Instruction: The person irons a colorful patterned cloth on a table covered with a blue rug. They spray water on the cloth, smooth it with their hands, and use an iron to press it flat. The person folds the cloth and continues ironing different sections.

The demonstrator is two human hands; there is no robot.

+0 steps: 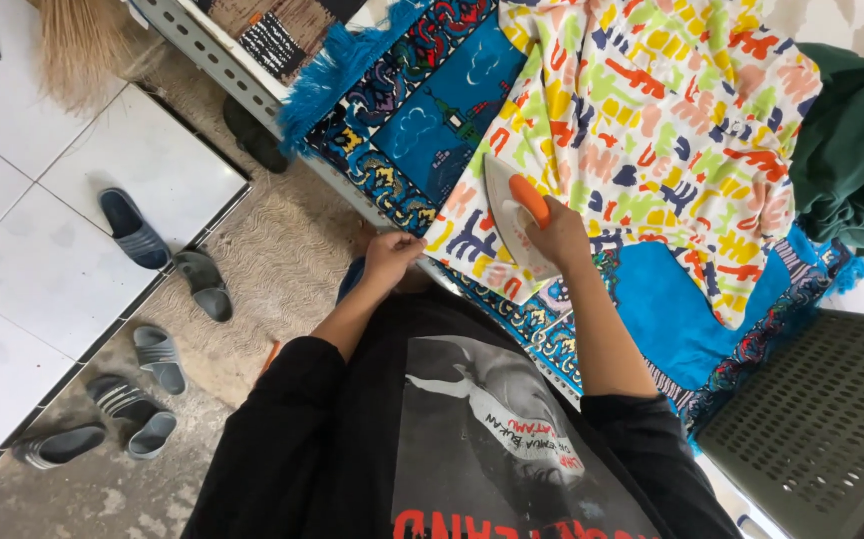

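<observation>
Your right hand (559, 238) is closed around the orange handle of an iron (515, 222) resting on the patterned garment (651, 130). Your left hand (389, 259) pinches the garment's near edge, just left of the iron.

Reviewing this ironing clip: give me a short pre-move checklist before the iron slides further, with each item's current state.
1. Right hand grips the orange handle of the iron: ok.
2. Left hand holds the near edge of the patterned cloth, clear of the iron: ok.
3. Cloth lies flat ahead of the iron: ok near it; folds toward the far end.
4. Blue mat lies under the cloth as padding: ok.
5. Green garment stays off the ironing path, heaped at the side: ok.
6. Iron's cord is free of snags: cannot tell, no cord visible.
</observation>
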